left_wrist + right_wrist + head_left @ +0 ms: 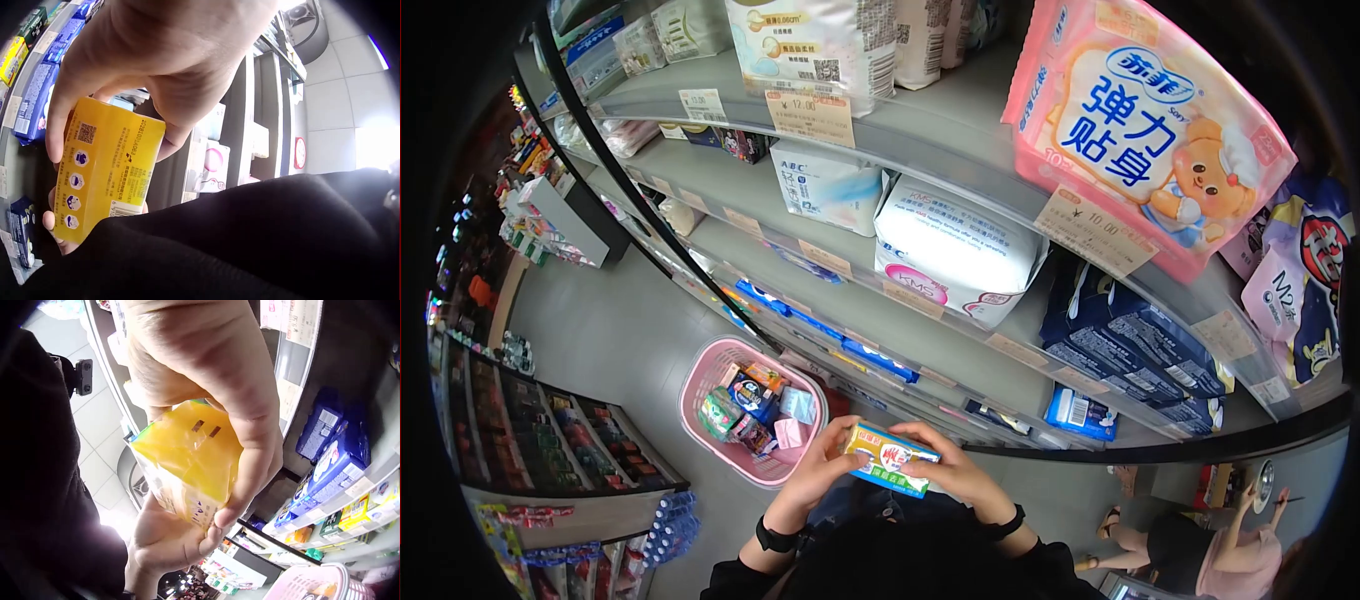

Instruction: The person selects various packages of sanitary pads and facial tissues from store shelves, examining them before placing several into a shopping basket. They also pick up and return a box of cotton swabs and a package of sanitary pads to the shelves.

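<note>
Between both hands, in front of the person's body and below the shelves, sits a box-shaped yellow, blue and green pack in shiny wrapping (892, 460). The left hand (820, 466) grips one end, its thumb on the printed front; the right hand (962, 478) grips the other end in the same way. From the left wrist, a yellow side with a barcode and a row of small icons shows; from the right wrist, a yellow end of folded film.

Near the left hand stands a pink plastic basket with perforated walls (698, 396), holding several packs, among them a green one (718, 412) and a dark blue one (752, 397). On the curved grey shelves (965, 100) lie a white soft pack marked KMS (955, 250) and, higher up, a large pink packet with a cartoon bear (1145, 130).
</note>
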A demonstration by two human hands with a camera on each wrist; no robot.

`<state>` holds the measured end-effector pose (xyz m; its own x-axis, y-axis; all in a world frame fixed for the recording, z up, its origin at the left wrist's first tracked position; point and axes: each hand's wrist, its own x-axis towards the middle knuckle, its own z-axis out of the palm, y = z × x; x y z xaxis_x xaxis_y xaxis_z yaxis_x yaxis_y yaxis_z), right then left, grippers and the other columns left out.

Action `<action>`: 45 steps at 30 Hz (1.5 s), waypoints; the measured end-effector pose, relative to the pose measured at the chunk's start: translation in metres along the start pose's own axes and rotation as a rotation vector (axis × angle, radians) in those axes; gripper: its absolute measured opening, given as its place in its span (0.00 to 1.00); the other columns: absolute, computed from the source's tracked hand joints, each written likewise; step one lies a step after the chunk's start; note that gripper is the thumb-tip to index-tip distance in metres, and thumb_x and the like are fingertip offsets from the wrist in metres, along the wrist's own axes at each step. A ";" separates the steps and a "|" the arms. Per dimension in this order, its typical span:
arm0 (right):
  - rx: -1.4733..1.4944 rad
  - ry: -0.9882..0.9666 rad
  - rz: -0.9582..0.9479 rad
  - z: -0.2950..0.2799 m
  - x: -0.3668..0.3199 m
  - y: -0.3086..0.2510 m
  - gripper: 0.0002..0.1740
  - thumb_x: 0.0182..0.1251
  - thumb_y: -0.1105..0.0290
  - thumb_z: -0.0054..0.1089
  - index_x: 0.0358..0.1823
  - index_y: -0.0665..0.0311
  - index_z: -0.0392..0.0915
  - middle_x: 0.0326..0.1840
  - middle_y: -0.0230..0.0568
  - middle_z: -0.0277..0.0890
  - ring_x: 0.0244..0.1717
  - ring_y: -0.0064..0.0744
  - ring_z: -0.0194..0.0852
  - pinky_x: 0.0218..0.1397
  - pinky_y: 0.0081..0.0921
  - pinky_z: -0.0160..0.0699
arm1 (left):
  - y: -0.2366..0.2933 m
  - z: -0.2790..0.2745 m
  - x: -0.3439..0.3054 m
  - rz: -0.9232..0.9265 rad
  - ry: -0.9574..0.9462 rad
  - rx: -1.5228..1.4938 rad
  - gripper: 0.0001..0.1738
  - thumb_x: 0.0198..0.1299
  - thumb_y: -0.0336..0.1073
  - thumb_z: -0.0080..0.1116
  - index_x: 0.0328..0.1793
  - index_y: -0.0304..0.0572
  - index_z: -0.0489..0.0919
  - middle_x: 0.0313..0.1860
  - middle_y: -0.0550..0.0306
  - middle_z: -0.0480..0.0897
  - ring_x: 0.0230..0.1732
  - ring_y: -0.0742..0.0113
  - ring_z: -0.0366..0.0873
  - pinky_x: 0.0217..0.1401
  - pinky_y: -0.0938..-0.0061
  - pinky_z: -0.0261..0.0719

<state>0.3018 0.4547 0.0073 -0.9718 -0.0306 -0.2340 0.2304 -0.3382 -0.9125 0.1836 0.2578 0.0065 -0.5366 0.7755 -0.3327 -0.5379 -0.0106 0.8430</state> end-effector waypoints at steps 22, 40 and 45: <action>-0.164 -0.164 -0.014 0.101 0.036 0.030 0.42 0.58 0.67 0.73 0.70 0.65 0.59 0.66 0.43 0.65 0.68 0.32 0.62 0.71 0.29 0.62 | 0.019 -0.088 -0.081 0.012 -0.052 -0.034 0.34 0.53 0.27 0.63 0.67 0.38 0.62 0.60 0.54 0.73 0.63 0.65 0.71 0.66 0.72 0.67; -0.318 -0.106 0.033 0.307 0.101 0.100 0.47 0.56 0.57 0.75 0.71 0.67 0.56 0.64 0.47 0.67 0.64 0.33 0.67 0.67 0.28 0.65 | 0.051 -0.286 -0.190 -0.022 -0.196 0.065 0.41 0.51 0.20 0.67 0.71 0.41 0.60 0.61 0.53 0.70 0.56 0.64 0.78 0.54 0.73 0.79; -0.334 -0.103 0.039 0.298 0.111 0.105 0.44 0.56 0.64 0.75 0.70 0.66 0.58 0.62 0.40 0.68 0.62 0.27 0.67 0.66 0.25 0.66 | 0.052 -0.290 -0.183 0.012 -0.233 0.113 0.42 0.50 0.22 0.69 0.71 0.42 0.61 0.61 0.54 0.70 0.56 0.65 0.77 0.54 0.74 0.79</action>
<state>0.2032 0.1358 -0.0144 -0.9581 -0.1375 -0.2512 0.2548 -0.0087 -0.9670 0.0652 -0.0680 -0.0113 -0.3709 0.9006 -0.2268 -0.4494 0.0397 0.8924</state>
